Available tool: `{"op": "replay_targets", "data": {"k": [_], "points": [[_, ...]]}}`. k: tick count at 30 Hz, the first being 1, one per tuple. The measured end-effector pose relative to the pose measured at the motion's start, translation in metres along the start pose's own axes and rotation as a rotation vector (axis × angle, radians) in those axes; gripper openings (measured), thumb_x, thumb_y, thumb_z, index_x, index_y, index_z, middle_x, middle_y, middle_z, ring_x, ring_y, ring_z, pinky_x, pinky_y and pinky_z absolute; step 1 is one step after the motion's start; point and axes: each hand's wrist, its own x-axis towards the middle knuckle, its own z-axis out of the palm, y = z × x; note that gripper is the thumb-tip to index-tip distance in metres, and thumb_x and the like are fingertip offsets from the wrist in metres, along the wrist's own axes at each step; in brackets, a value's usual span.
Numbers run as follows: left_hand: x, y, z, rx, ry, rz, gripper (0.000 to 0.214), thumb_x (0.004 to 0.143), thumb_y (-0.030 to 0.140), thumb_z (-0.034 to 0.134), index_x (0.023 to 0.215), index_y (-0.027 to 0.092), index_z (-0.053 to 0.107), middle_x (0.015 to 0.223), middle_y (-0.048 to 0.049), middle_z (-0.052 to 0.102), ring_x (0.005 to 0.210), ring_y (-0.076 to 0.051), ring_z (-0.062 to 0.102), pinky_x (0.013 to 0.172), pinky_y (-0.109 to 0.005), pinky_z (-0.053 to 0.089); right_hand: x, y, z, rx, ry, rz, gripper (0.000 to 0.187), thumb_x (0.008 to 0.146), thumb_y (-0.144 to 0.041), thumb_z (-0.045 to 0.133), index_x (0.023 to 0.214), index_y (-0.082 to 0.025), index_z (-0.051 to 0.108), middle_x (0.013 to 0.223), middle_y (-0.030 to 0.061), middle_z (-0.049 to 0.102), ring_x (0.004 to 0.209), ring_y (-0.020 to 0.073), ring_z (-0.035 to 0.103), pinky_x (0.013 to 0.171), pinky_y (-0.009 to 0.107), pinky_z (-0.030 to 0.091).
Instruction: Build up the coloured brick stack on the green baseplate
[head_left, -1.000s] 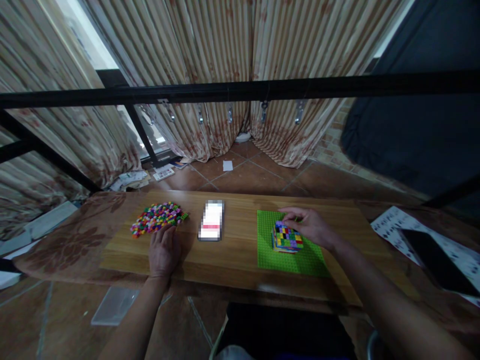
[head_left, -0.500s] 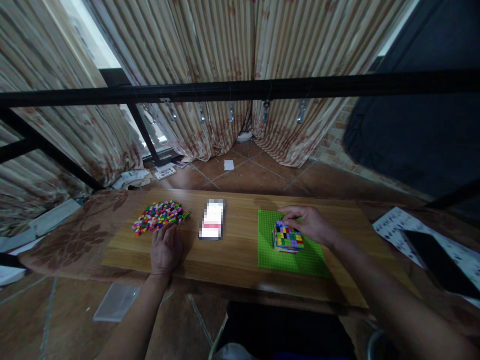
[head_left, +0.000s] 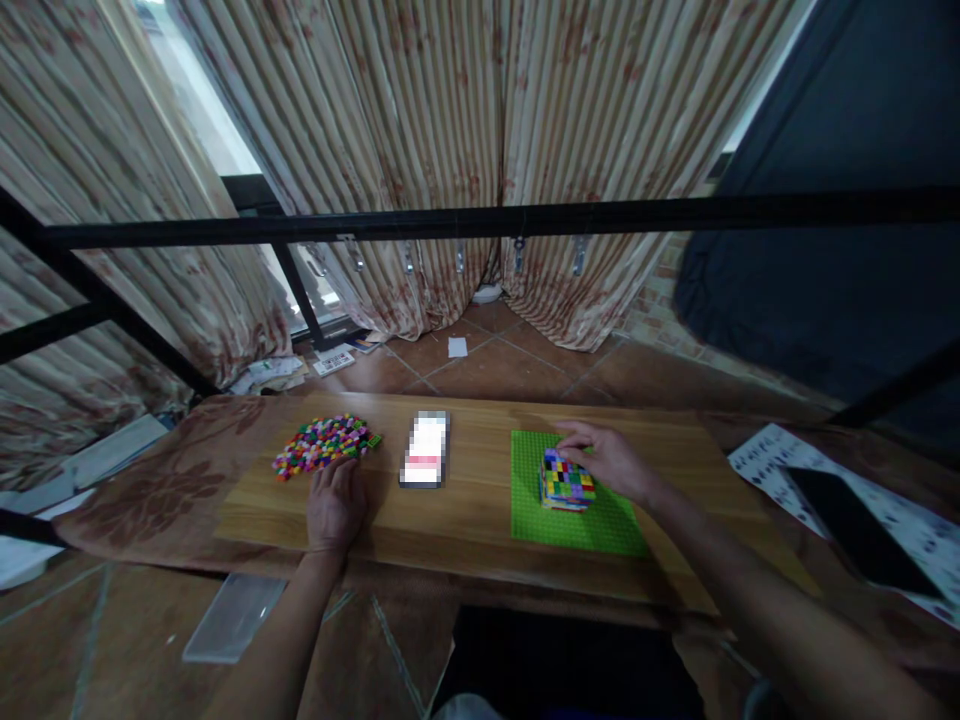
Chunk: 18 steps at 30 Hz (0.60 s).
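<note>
One brick block [head_left: 566, 487] sits squared to its baseplate [head_left: 526, 500], long axis and right hand's [head_left: 609, 461] grip unclear.

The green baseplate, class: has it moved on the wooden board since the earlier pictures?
No. Judged against the wooden board, the green baseplate shows no visible shift in any direction; both sit slightly differently in the picture because the camera moved.

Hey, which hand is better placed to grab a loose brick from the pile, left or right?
Probably the left: the left hand is right at the near edge of the brick pile, while the right hand is across the table, at the brick block on the green baseplate.
</note>
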Motion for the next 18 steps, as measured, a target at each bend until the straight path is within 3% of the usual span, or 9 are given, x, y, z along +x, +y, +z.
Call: {"op": "replay_targets", "data": {"k": [5,10,14,18], "points": [[0.001,-0.001,0.0,0.008,0.005,-0.033,0.026,0.09,0.023,0.042,0.102,0.015,0.063,0.106,-0.0135,0.066,0.1,-0.026,0.057,0.09,-0.04,0.047,-0.016,0.007,0.0,0.107,0.256,0.008,0.044,0.086,-0.04,0.055,0.125,-0.02,0.058,0.102,0.0071,0.075,0.096,0.0215,0.069,0.089,0.039,0.053],[-0.001,-0.004,0.003,0.068,0.024,-0.101,0.027,0.088,0.024,0.043,0.103,0.014,0.064,0.102,-0.0142,0.066,0.101,-0.028,0.057,0.089,-0.04,0.045,-0.046,0.008,-0.009,0.053,0.523,0.08,0.039,0.085,-0.048,0.054,0.111,-0.021,0.065,0.094,0.0073,0.076,0.094,0.0233,0.07,0.093,0.042,0.051],[-0.001,-0.001,0.002,0.141,0.005,-0.216,0.028,0.086,0.026,0.046,0.102,0.014,0.065,0.093,-0.0144,0.065,0.093,-0.029,0.058,0.085,-0.042,0.044,-0.08,0.007,-0.005,0.04,0.536,0.209,0.046,0.08,-0.055,0.055,0.108,-0.021,0.067,0.09,0.007,0.076,0.092,0.0261,0.07,0.09,0.043,0.053],[-0.001,0.004,-0.002,0.134,-0.103,-0.268,0.027,0.083,0.02,0.045,0.099,0.014,0.067,0.092,-0.0146,0.065,0.093,-0.029,0.058,0.084,-0.041,0.044,-0.109,0.014,0.004,-0.054,0.51,0.327,0.044,0.074,-0.061,0.054,0.093,-0.026,0.072,0.096,0.0049,0.076,0.099,0.0312,0.069,0.091,0.045,0.053]]}}
